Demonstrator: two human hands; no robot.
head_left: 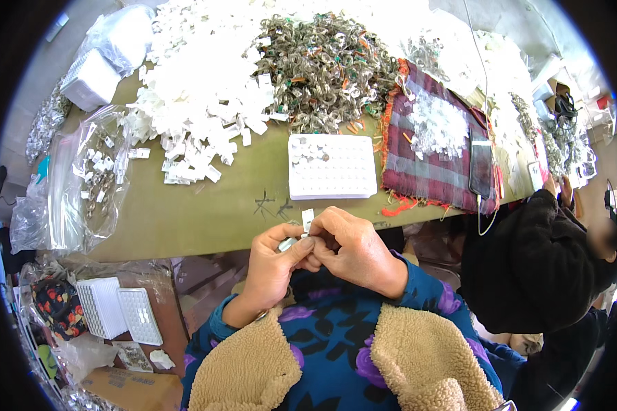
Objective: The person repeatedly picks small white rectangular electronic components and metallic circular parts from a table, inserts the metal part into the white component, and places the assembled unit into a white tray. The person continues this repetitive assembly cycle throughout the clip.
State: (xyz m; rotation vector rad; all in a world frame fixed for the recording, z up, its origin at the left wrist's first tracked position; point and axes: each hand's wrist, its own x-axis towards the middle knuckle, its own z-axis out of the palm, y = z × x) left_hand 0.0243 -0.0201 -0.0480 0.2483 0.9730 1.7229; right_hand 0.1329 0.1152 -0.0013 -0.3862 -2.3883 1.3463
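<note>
My left hand [271, 264] and my right hand [356, 250] meet just in front of the table's near edge, with their fingers closed together. A small white tag [308, 219] stands up from between the fingertips, pinched by my right hand. Between the thumb and index finger of my left hand sits a small, shiny pale piece [286, 244], too small to name. Fingers partly hide where the two pieces meet. Beyond my hands lies a white tray [332, 185] with rows of small hollows; several small silvery pieces [310, 152] rest in its upper left part.
White tags [199, 130] are heaped at the back left, beside a pile of metallic clip-like pieces [322, 68]. Clear pieces [437, 127] and a phone [482, 164] lie on a plaid cloth [404, 175]. A plastic bag [103, 178] is at left. At right sits another person [528, 260].
</note>
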